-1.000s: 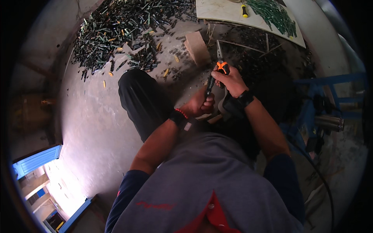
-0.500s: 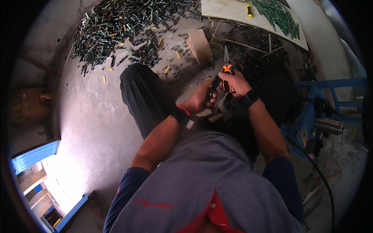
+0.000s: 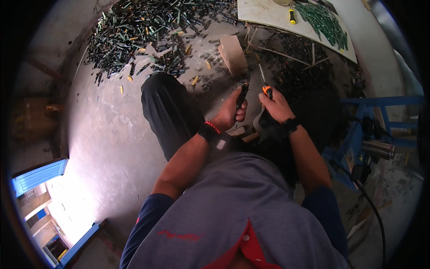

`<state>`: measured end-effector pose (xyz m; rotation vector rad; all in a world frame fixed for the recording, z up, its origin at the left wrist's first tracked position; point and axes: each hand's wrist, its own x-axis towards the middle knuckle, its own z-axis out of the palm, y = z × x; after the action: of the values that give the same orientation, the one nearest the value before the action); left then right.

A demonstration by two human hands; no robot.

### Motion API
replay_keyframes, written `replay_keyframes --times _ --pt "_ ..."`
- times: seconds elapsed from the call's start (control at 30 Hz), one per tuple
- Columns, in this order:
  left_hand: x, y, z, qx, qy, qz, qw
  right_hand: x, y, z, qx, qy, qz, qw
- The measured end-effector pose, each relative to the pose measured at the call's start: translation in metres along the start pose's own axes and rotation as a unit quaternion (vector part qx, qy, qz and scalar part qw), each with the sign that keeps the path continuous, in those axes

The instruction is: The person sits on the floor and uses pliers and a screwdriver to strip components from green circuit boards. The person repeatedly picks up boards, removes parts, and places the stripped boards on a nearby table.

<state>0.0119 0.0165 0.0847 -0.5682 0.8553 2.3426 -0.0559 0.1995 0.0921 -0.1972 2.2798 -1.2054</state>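
In front of my lap, my left hand point(image 3: 230, 111) is closed round a short dark stick-like piece point(image 3: 243, 93), whose tip points up and away from me. What kind of piece it is I cannot make out. My right hand point(image 3: 277, 106), a little to its right, grips long-nose pliers point(image 3: 267, 89) with orange and black handles. Their metal jaws point away from me, apart from the dark piece. Most of the handles are hidden in my fingers. Beyond both hands, a tan block point(image 3: 232, 54) stands on the floor.
A large heap of dark strips point(image 3: 134, 36) covers the floor at the far left. Far right, a pale board point(image 3: 264, 12) bears green strips point(image 3: 319, 24) and a yellow-handled screwdriver point(image 3: 292, 16). A blue frame point(image 3: 351, 134) and a metal flask point(image 3: 378, 149) are on my right.
My hands have moved apart. The pliers have come away from the dark piece and turned, and my left hand has tilted the piece upward.
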Motion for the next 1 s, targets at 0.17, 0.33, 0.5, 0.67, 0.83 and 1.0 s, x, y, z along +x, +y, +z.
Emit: replay_keyframes --times 0.17,0.33,0.5,0.67,0.83,1.0 --pt "0.007 -0.004 -0.002 -0.008 0.054 0.049 0.997 -0.043 -0.011 0.006 -0.178 0.024 -0.036 0.983" --pt "0.012 -0.007 -0.007 -0.005 0.063 0.059 0.996 -0.050 -0.015 0.017 -0.248 0.013 -0.011 0.969" --pt "0.014 -0.010 -0.010 0.005 0.081 0.076 0.994 -0.048 -0.017 0.023 -0.266 0.012 -0.008 0.964" --pt "0.012 -0.009 -0.001 0.018 0.109 0.100 0.989 -0.045 -0.017 0.028 -0.273 0.008 -0.002 0.962" --pt "0.013 -0.011 -0.002 0.035 0.113 0.111 0.987 -0.044 -0.018 0.031 -0.273 0.004 0.010 0.962" --pt "0.018 -0.015 -0.008 0.138 0.126 0.130 0.974 -0.043 -0.020 0.034 -0.258 0.001 0.023 0.966"
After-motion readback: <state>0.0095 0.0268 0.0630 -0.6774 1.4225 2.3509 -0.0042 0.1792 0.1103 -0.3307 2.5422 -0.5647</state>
